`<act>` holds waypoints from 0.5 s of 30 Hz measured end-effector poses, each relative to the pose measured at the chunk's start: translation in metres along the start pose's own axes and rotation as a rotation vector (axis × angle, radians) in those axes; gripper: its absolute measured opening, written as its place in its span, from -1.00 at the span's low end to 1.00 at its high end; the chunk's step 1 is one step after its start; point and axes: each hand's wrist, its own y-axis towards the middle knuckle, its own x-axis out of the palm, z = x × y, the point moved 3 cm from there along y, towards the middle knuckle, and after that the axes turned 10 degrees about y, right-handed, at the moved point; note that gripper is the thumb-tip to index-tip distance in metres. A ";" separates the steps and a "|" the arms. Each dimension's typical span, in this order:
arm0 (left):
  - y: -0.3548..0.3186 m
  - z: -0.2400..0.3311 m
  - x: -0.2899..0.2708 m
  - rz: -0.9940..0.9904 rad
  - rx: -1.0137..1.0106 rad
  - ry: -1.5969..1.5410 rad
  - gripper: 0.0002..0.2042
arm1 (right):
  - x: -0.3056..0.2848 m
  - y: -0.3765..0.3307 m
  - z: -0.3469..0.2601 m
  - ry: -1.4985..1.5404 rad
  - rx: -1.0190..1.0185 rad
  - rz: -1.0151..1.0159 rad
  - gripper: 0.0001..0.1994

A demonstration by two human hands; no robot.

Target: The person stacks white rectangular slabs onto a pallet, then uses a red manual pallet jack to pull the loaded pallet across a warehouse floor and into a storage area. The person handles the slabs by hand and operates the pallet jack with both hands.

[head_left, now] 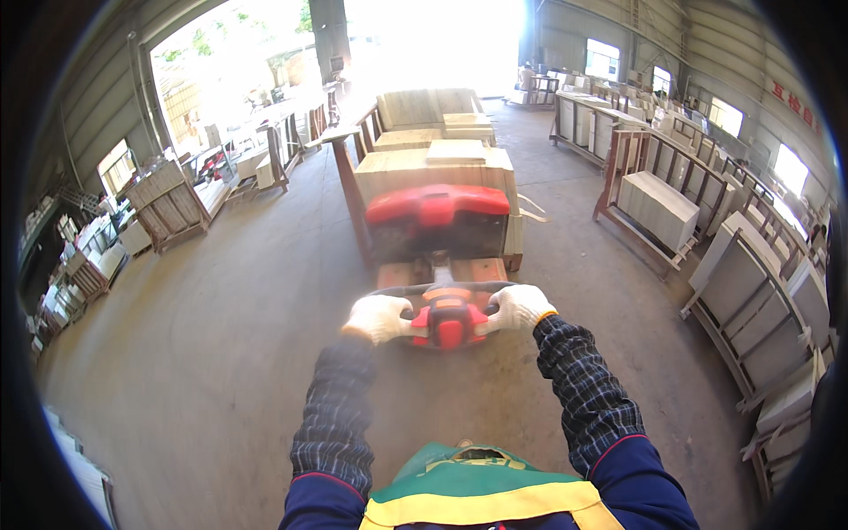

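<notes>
Both arms reach forward to the red and black control handle point(450, 332) of an electric pallet truck point(438, 205). My left hand point(378, 319), in a white knit glove, is closed round the handle's left grip. On the right grip my right hand point(523, 306), gloved alike, is closed too. Beyond the handle sits the truck's red cover, a little blurred. In front of it stands a load of pale slabs point(389, 168) with a wooden frame post at its left side. A smaller pale slab point(455, 152) lies flat on top. The forks' far ends are hidden under the load.
Racks of pale slabs point(658, 208) line the right side, with more leaning panels point(742, 291) nearer me. At left stand a wooden crate point(168, 199) and stacked pieces point(88, 261). Concrete floor point(238, 336) runs between them toward a bright doorway point(433, 44).
</notes>
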 end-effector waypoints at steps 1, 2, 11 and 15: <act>-0.004 0.002 -0.001 0.013 0.024 0.039 -0.26 | 0.000 -0.005 0.000 0.000 0.018 -0.011 -0.28; -0.008 0.004 -0.001 0.035 0.037 0.053 -0.26 | 0.001 -0.008 0.000 0.015 -0.001 -0.017 -0.31; -0.057 0.001 -0.007 0.055 0.102 0.009 -0.42 | 0.016 -0.029 -0.014 0.006 -0.090 0.056 -0.33; -0.060 0.003 -0.015 0.102 0.101 -0.086 -0.37 | 0.009 -0.033 -0.017 -0.039 -0.023 0.084 -0.34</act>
